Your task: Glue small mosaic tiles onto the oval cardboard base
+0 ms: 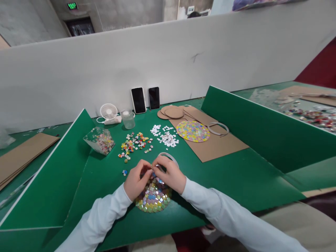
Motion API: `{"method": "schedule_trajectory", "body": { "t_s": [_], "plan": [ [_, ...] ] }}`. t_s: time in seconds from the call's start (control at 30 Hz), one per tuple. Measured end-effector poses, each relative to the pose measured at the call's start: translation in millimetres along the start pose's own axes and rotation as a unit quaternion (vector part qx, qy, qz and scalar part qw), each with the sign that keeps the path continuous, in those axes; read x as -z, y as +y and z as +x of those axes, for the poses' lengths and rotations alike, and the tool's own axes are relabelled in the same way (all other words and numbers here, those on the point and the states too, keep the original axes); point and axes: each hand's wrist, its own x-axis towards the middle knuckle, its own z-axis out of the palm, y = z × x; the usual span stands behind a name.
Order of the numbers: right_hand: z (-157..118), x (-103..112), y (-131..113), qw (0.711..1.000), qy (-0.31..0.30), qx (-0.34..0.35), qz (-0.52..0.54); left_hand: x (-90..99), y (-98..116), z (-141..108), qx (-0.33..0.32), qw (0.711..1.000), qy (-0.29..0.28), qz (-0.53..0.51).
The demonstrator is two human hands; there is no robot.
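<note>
My left hand (138,179) and my right hand (170,174) meet over a round mosaic disc (154,198) near the table's front edge. Fingertips of both hands are pinched together above the disc's far part. Whatever is between them is too small or hidden to make out. Shiny square tiles in yellow, green, pink and blue cover the visible part of the disc. Just behind my right hand a pale ring (172,158), perhaps a tape roll, is partly hidden. A loose blue tile (124,173) lies left of my left hand. Beyond are loose coloured tiles (135,142) and small white squares (168,139).
A clear container of tiles (101,141) tilts at the left, near a small fan (109,112) and a glass mug (128,119). Two phones (138,100) lean on the partition. Another mosaic disc (193,131) lies on cardboard (215,148). Green side panels (252,126) flank the table.
</note>
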Motion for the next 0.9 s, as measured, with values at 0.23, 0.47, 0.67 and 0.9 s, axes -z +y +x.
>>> {"method": "schedule_trajectory", "body": {
  "t_s": [0.23, 0.47, 0.67, 0.9],
  "plan": [
    [2.2, 3.0, -1.2, 0.999, -0.015, -0.027, 0.028, 1.0, -3.1, 2.9, 0.068, 0.989, -0.005, -0.135],
    [2.3, 7.4, -2.0, 0.999, -0.016, -0.039, 0.028, 3.5, -1.7, 3.1, 0.034, 0.998, 0.034, -0.046],
    [2.9, 8.5, -1.9, 0.999, -0.019, -0.046, 0.011, 3.0, -3.6, 2.9, 0.008, 0.999, 0.032, 0.019],
    [1.4, 6.0, -2.3, 0.998, -0.023, -0.049, -0.011, 2.8, -3.2, 1.6, -0.019, 0.998, 0.016, 0.065]
  ]
}}
